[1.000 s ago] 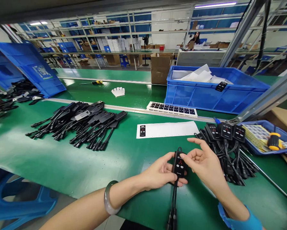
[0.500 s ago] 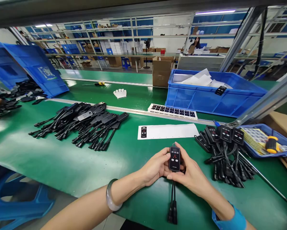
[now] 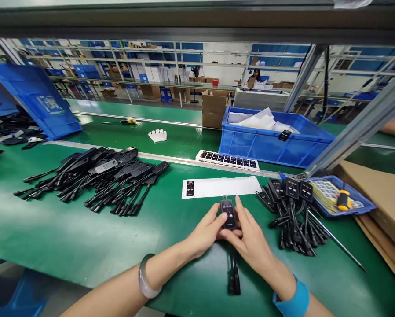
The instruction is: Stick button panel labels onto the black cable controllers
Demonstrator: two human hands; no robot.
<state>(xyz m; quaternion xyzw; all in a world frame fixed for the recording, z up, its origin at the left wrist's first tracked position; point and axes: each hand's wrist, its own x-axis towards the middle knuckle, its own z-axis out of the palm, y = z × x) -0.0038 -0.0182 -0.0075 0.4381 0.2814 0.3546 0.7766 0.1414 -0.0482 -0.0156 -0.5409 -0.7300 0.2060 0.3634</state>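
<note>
A small black controller [image 3: 229,215] with a printed face, a hanging loop on top and two cables [image 3: 233,277] lies between both hands above the green bench. My left hand [image 3: 208,231] is closed on it, thumb pressed on the face. On its right edge my right hand [image 3: 252,240] grips too, index finger stretched along the side and thumb near the lower end. Just beyond is a white backing sheet [image 3: 224,187] bearing one black label [image 3: 190,188]. Controllers with printed faces [image 3: 291,189] are piled to the right; a larger heap of black cabled units [image 3: 101,176] lies left.
Behind the sheet is a strip of black labels [image 3: 228,160] by a blue bin [image 3: 263,143] holding white paper. A blue tray [image 3: 342,211] with a screwdriver [image 3: 343,200] and a metal rod [image 3: 339,242] lie right. A white glove [image 3: 157,135] and a blue crate [image 3: 39,101] are farther left.
My left thumb has moved from the controller's edge onto its face. My right fingers have straightened somewhat. The camera view has shifted, and the other person's hand at the left is out of view.
</note>
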